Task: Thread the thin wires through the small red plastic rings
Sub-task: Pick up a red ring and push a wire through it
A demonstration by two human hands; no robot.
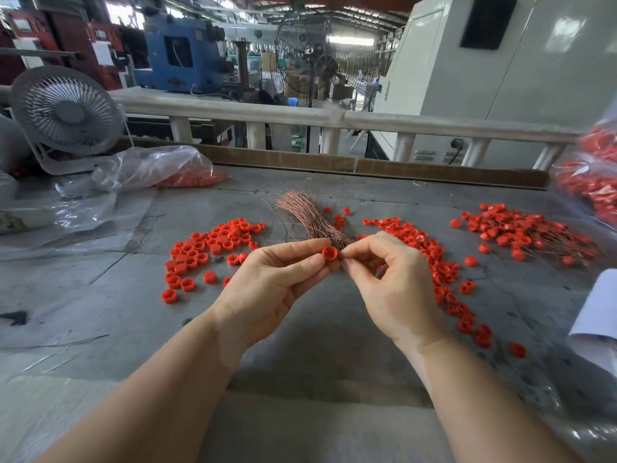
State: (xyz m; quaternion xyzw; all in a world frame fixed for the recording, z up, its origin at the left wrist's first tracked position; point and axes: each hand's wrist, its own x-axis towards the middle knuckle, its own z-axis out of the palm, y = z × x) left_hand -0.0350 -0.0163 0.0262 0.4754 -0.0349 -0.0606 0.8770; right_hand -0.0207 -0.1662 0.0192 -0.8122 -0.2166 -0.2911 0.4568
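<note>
— What takes up most of the view?

— A grey worktable (300, 329), with a white desk fan (66, 111) at its far left corner and a clear plastic bag (150, 168) of red parts lying beside the fan. Another bag of red parts (591, 182) sits at the far right edge.

— And the loose pieces?

— Three spreads of small red plastic rings: a left pile (213, 248), a band on the right (440, 272) running toward the near edge, and a far-right heap (527, 232) with thin wires sticking out of its rings. Between the left pile and the band lies a bundle of thin copper-coloured wires (307, 212), fanned out at its far end.

— The hands?

— Both raised above the table centre, just in front of the bundle. The left hand (270, 289) pinches one red ring (330, 253) between thumb and fingertips, its opening facing up. The right hand (394, 285) has thumb and forefinger pressed together right against the ring's side, at the near end of the bundle. A wire would be too fine to make out in that pinch.
</note>
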